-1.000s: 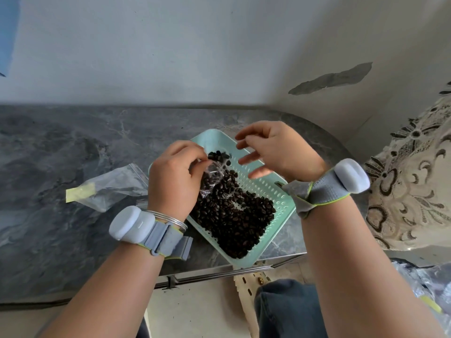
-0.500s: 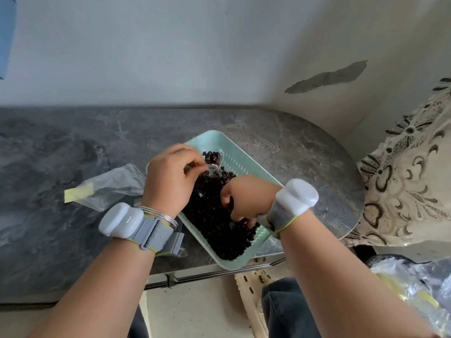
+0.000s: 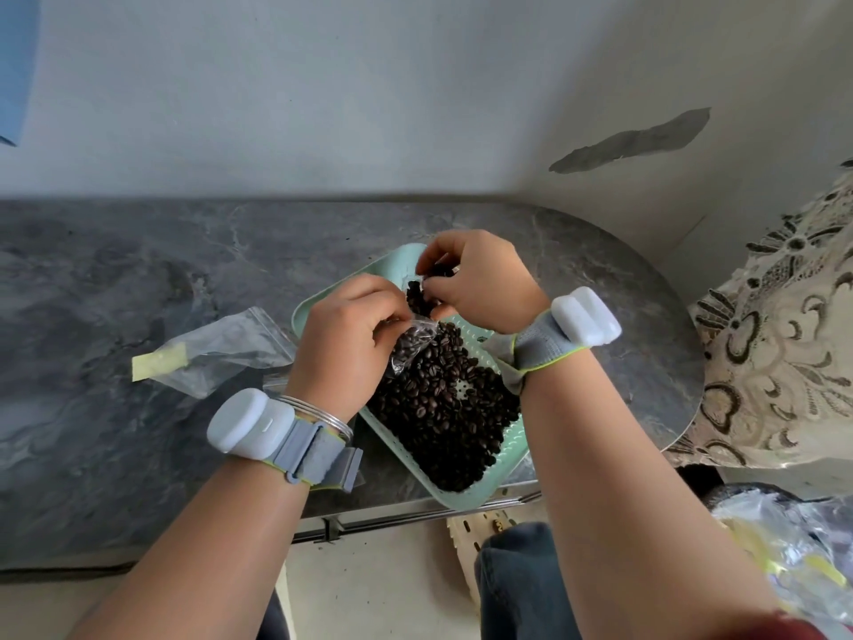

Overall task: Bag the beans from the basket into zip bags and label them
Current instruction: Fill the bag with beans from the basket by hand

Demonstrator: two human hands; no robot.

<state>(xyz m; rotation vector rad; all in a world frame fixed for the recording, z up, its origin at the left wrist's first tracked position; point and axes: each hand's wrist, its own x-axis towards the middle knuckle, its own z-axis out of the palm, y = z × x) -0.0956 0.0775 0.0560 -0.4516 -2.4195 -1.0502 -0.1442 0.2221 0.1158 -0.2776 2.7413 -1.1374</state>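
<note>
Right hand [image 3: 480,284] came back up from the basket [image 3: 512,450] curled round more beans [image 3: 419,295], dropping them into the bag [image 3: 408,346] the left hand [image 3: 346,334] pinched open, so filling carried on.

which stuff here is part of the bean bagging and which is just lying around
Job: left hand holding zip bag; right hand pinching beans; basket; labelled spare bag on table.
Lying about: patterned cloth; blue object, top left.

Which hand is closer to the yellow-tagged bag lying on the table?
Left. The left hand is just beside the yellow-tagged bag; the right hand is farther off, over the basket.
</note>
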